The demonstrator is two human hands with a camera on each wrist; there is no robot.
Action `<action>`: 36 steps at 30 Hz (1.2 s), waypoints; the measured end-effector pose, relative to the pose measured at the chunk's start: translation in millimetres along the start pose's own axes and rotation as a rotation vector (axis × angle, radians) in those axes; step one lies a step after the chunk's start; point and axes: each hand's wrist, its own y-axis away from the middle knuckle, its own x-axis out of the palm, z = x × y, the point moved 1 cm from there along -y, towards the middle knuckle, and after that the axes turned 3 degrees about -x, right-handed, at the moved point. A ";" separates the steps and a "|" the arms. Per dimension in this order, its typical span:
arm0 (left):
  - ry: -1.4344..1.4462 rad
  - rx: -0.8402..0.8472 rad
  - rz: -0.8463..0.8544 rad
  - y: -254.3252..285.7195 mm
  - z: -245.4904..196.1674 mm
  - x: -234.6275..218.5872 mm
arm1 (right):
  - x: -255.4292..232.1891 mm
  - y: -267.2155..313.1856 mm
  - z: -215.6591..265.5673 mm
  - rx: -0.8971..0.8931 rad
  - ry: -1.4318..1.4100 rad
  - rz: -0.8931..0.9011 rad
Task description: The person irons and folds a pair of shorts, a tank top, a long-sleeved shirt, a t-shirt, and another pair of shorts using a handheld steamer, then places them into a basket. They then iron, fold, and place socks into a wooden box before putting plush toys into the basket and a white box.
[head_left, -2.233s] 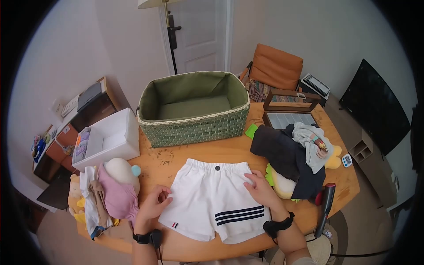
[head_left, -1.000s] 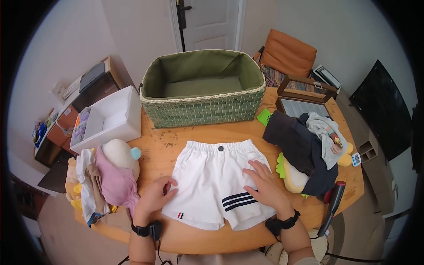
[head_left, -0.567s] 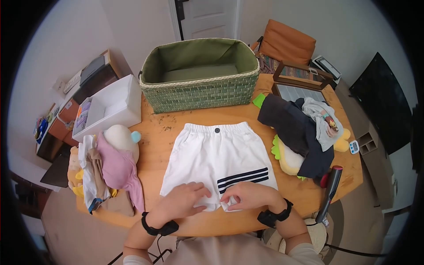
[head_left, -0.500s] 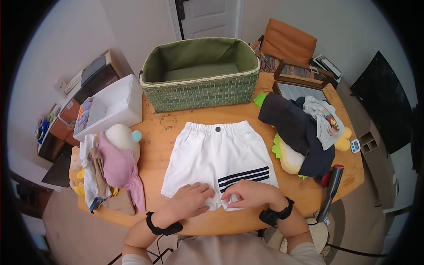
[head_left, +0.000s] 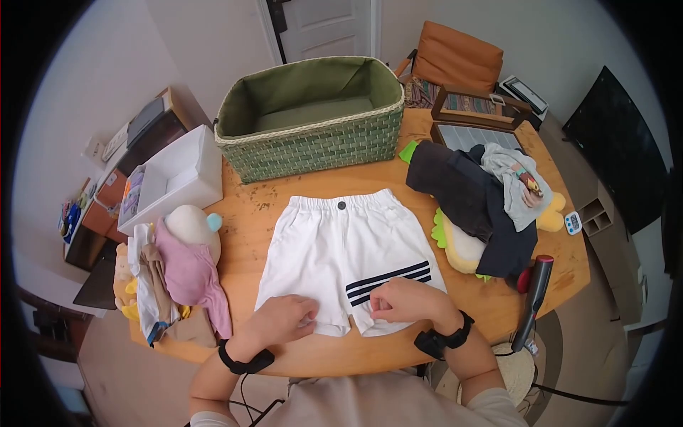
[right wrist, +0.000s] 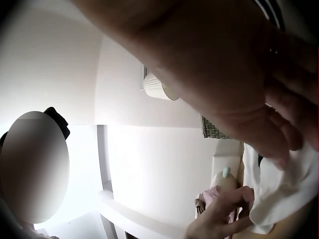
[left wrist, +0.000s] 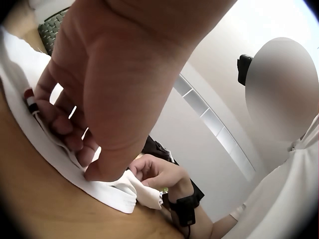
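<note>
White shorts [head_left: 320, 242] with an elastic waistband, a dark button and three navy stripes lie flat, waistband away from me. My left hand [head_left: 284, 318] is at the lower hem of the left leg. In the left wrist view its thumb and fingers pinch the hem beside a small red and black tab [left wrist: 30, 99]. Below the stripes [head_left: 388, 282], my right hand [head_left: 409, 300] has its fingers curled at the other leg's hem. The right wrist view shows its thumb and fingertips pinching the white cloth [right wrist: 294, 184].
Behind the shorts stands a green woven basket [head_left: 313, 146] with a cloth lining. A white box [head_left: 206, 171] and plush toys draped with clothes, including a pink garment [head_left: 188, 267], are left. Dark clothes [head_left: 448, 188], a black handheld device [head_left: 533, 302] and a small timer [head_left: 573, 223] are right.
Both hands have come from the sides and front of the shorts down to the leg hems, and their fingers have closed on the cloth. The head view has tilted downward.
</note>
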 end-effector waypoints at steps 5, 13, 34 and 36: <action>0.280 -0.097 0.193 4.9 14.2 -17.1 | -4.7 2.9 0.6 0.145 -0.013 0.134; 0.142 -0.290 0.049 -9.2 57.1 -66.1 | -0.8 -0.3 -3.3 0.087 0.050 0.150; -0.124 -0.545 -0.279 -66.4 95.3 -95.8 | 10.7 -5.4 8.3 -0.157 0.015 -0.003; -0.234 -0.628 -0.135 -39.1 88.7 -87.4 | 11.7 -4.7 4.7 -0.152 -0.005 -0.054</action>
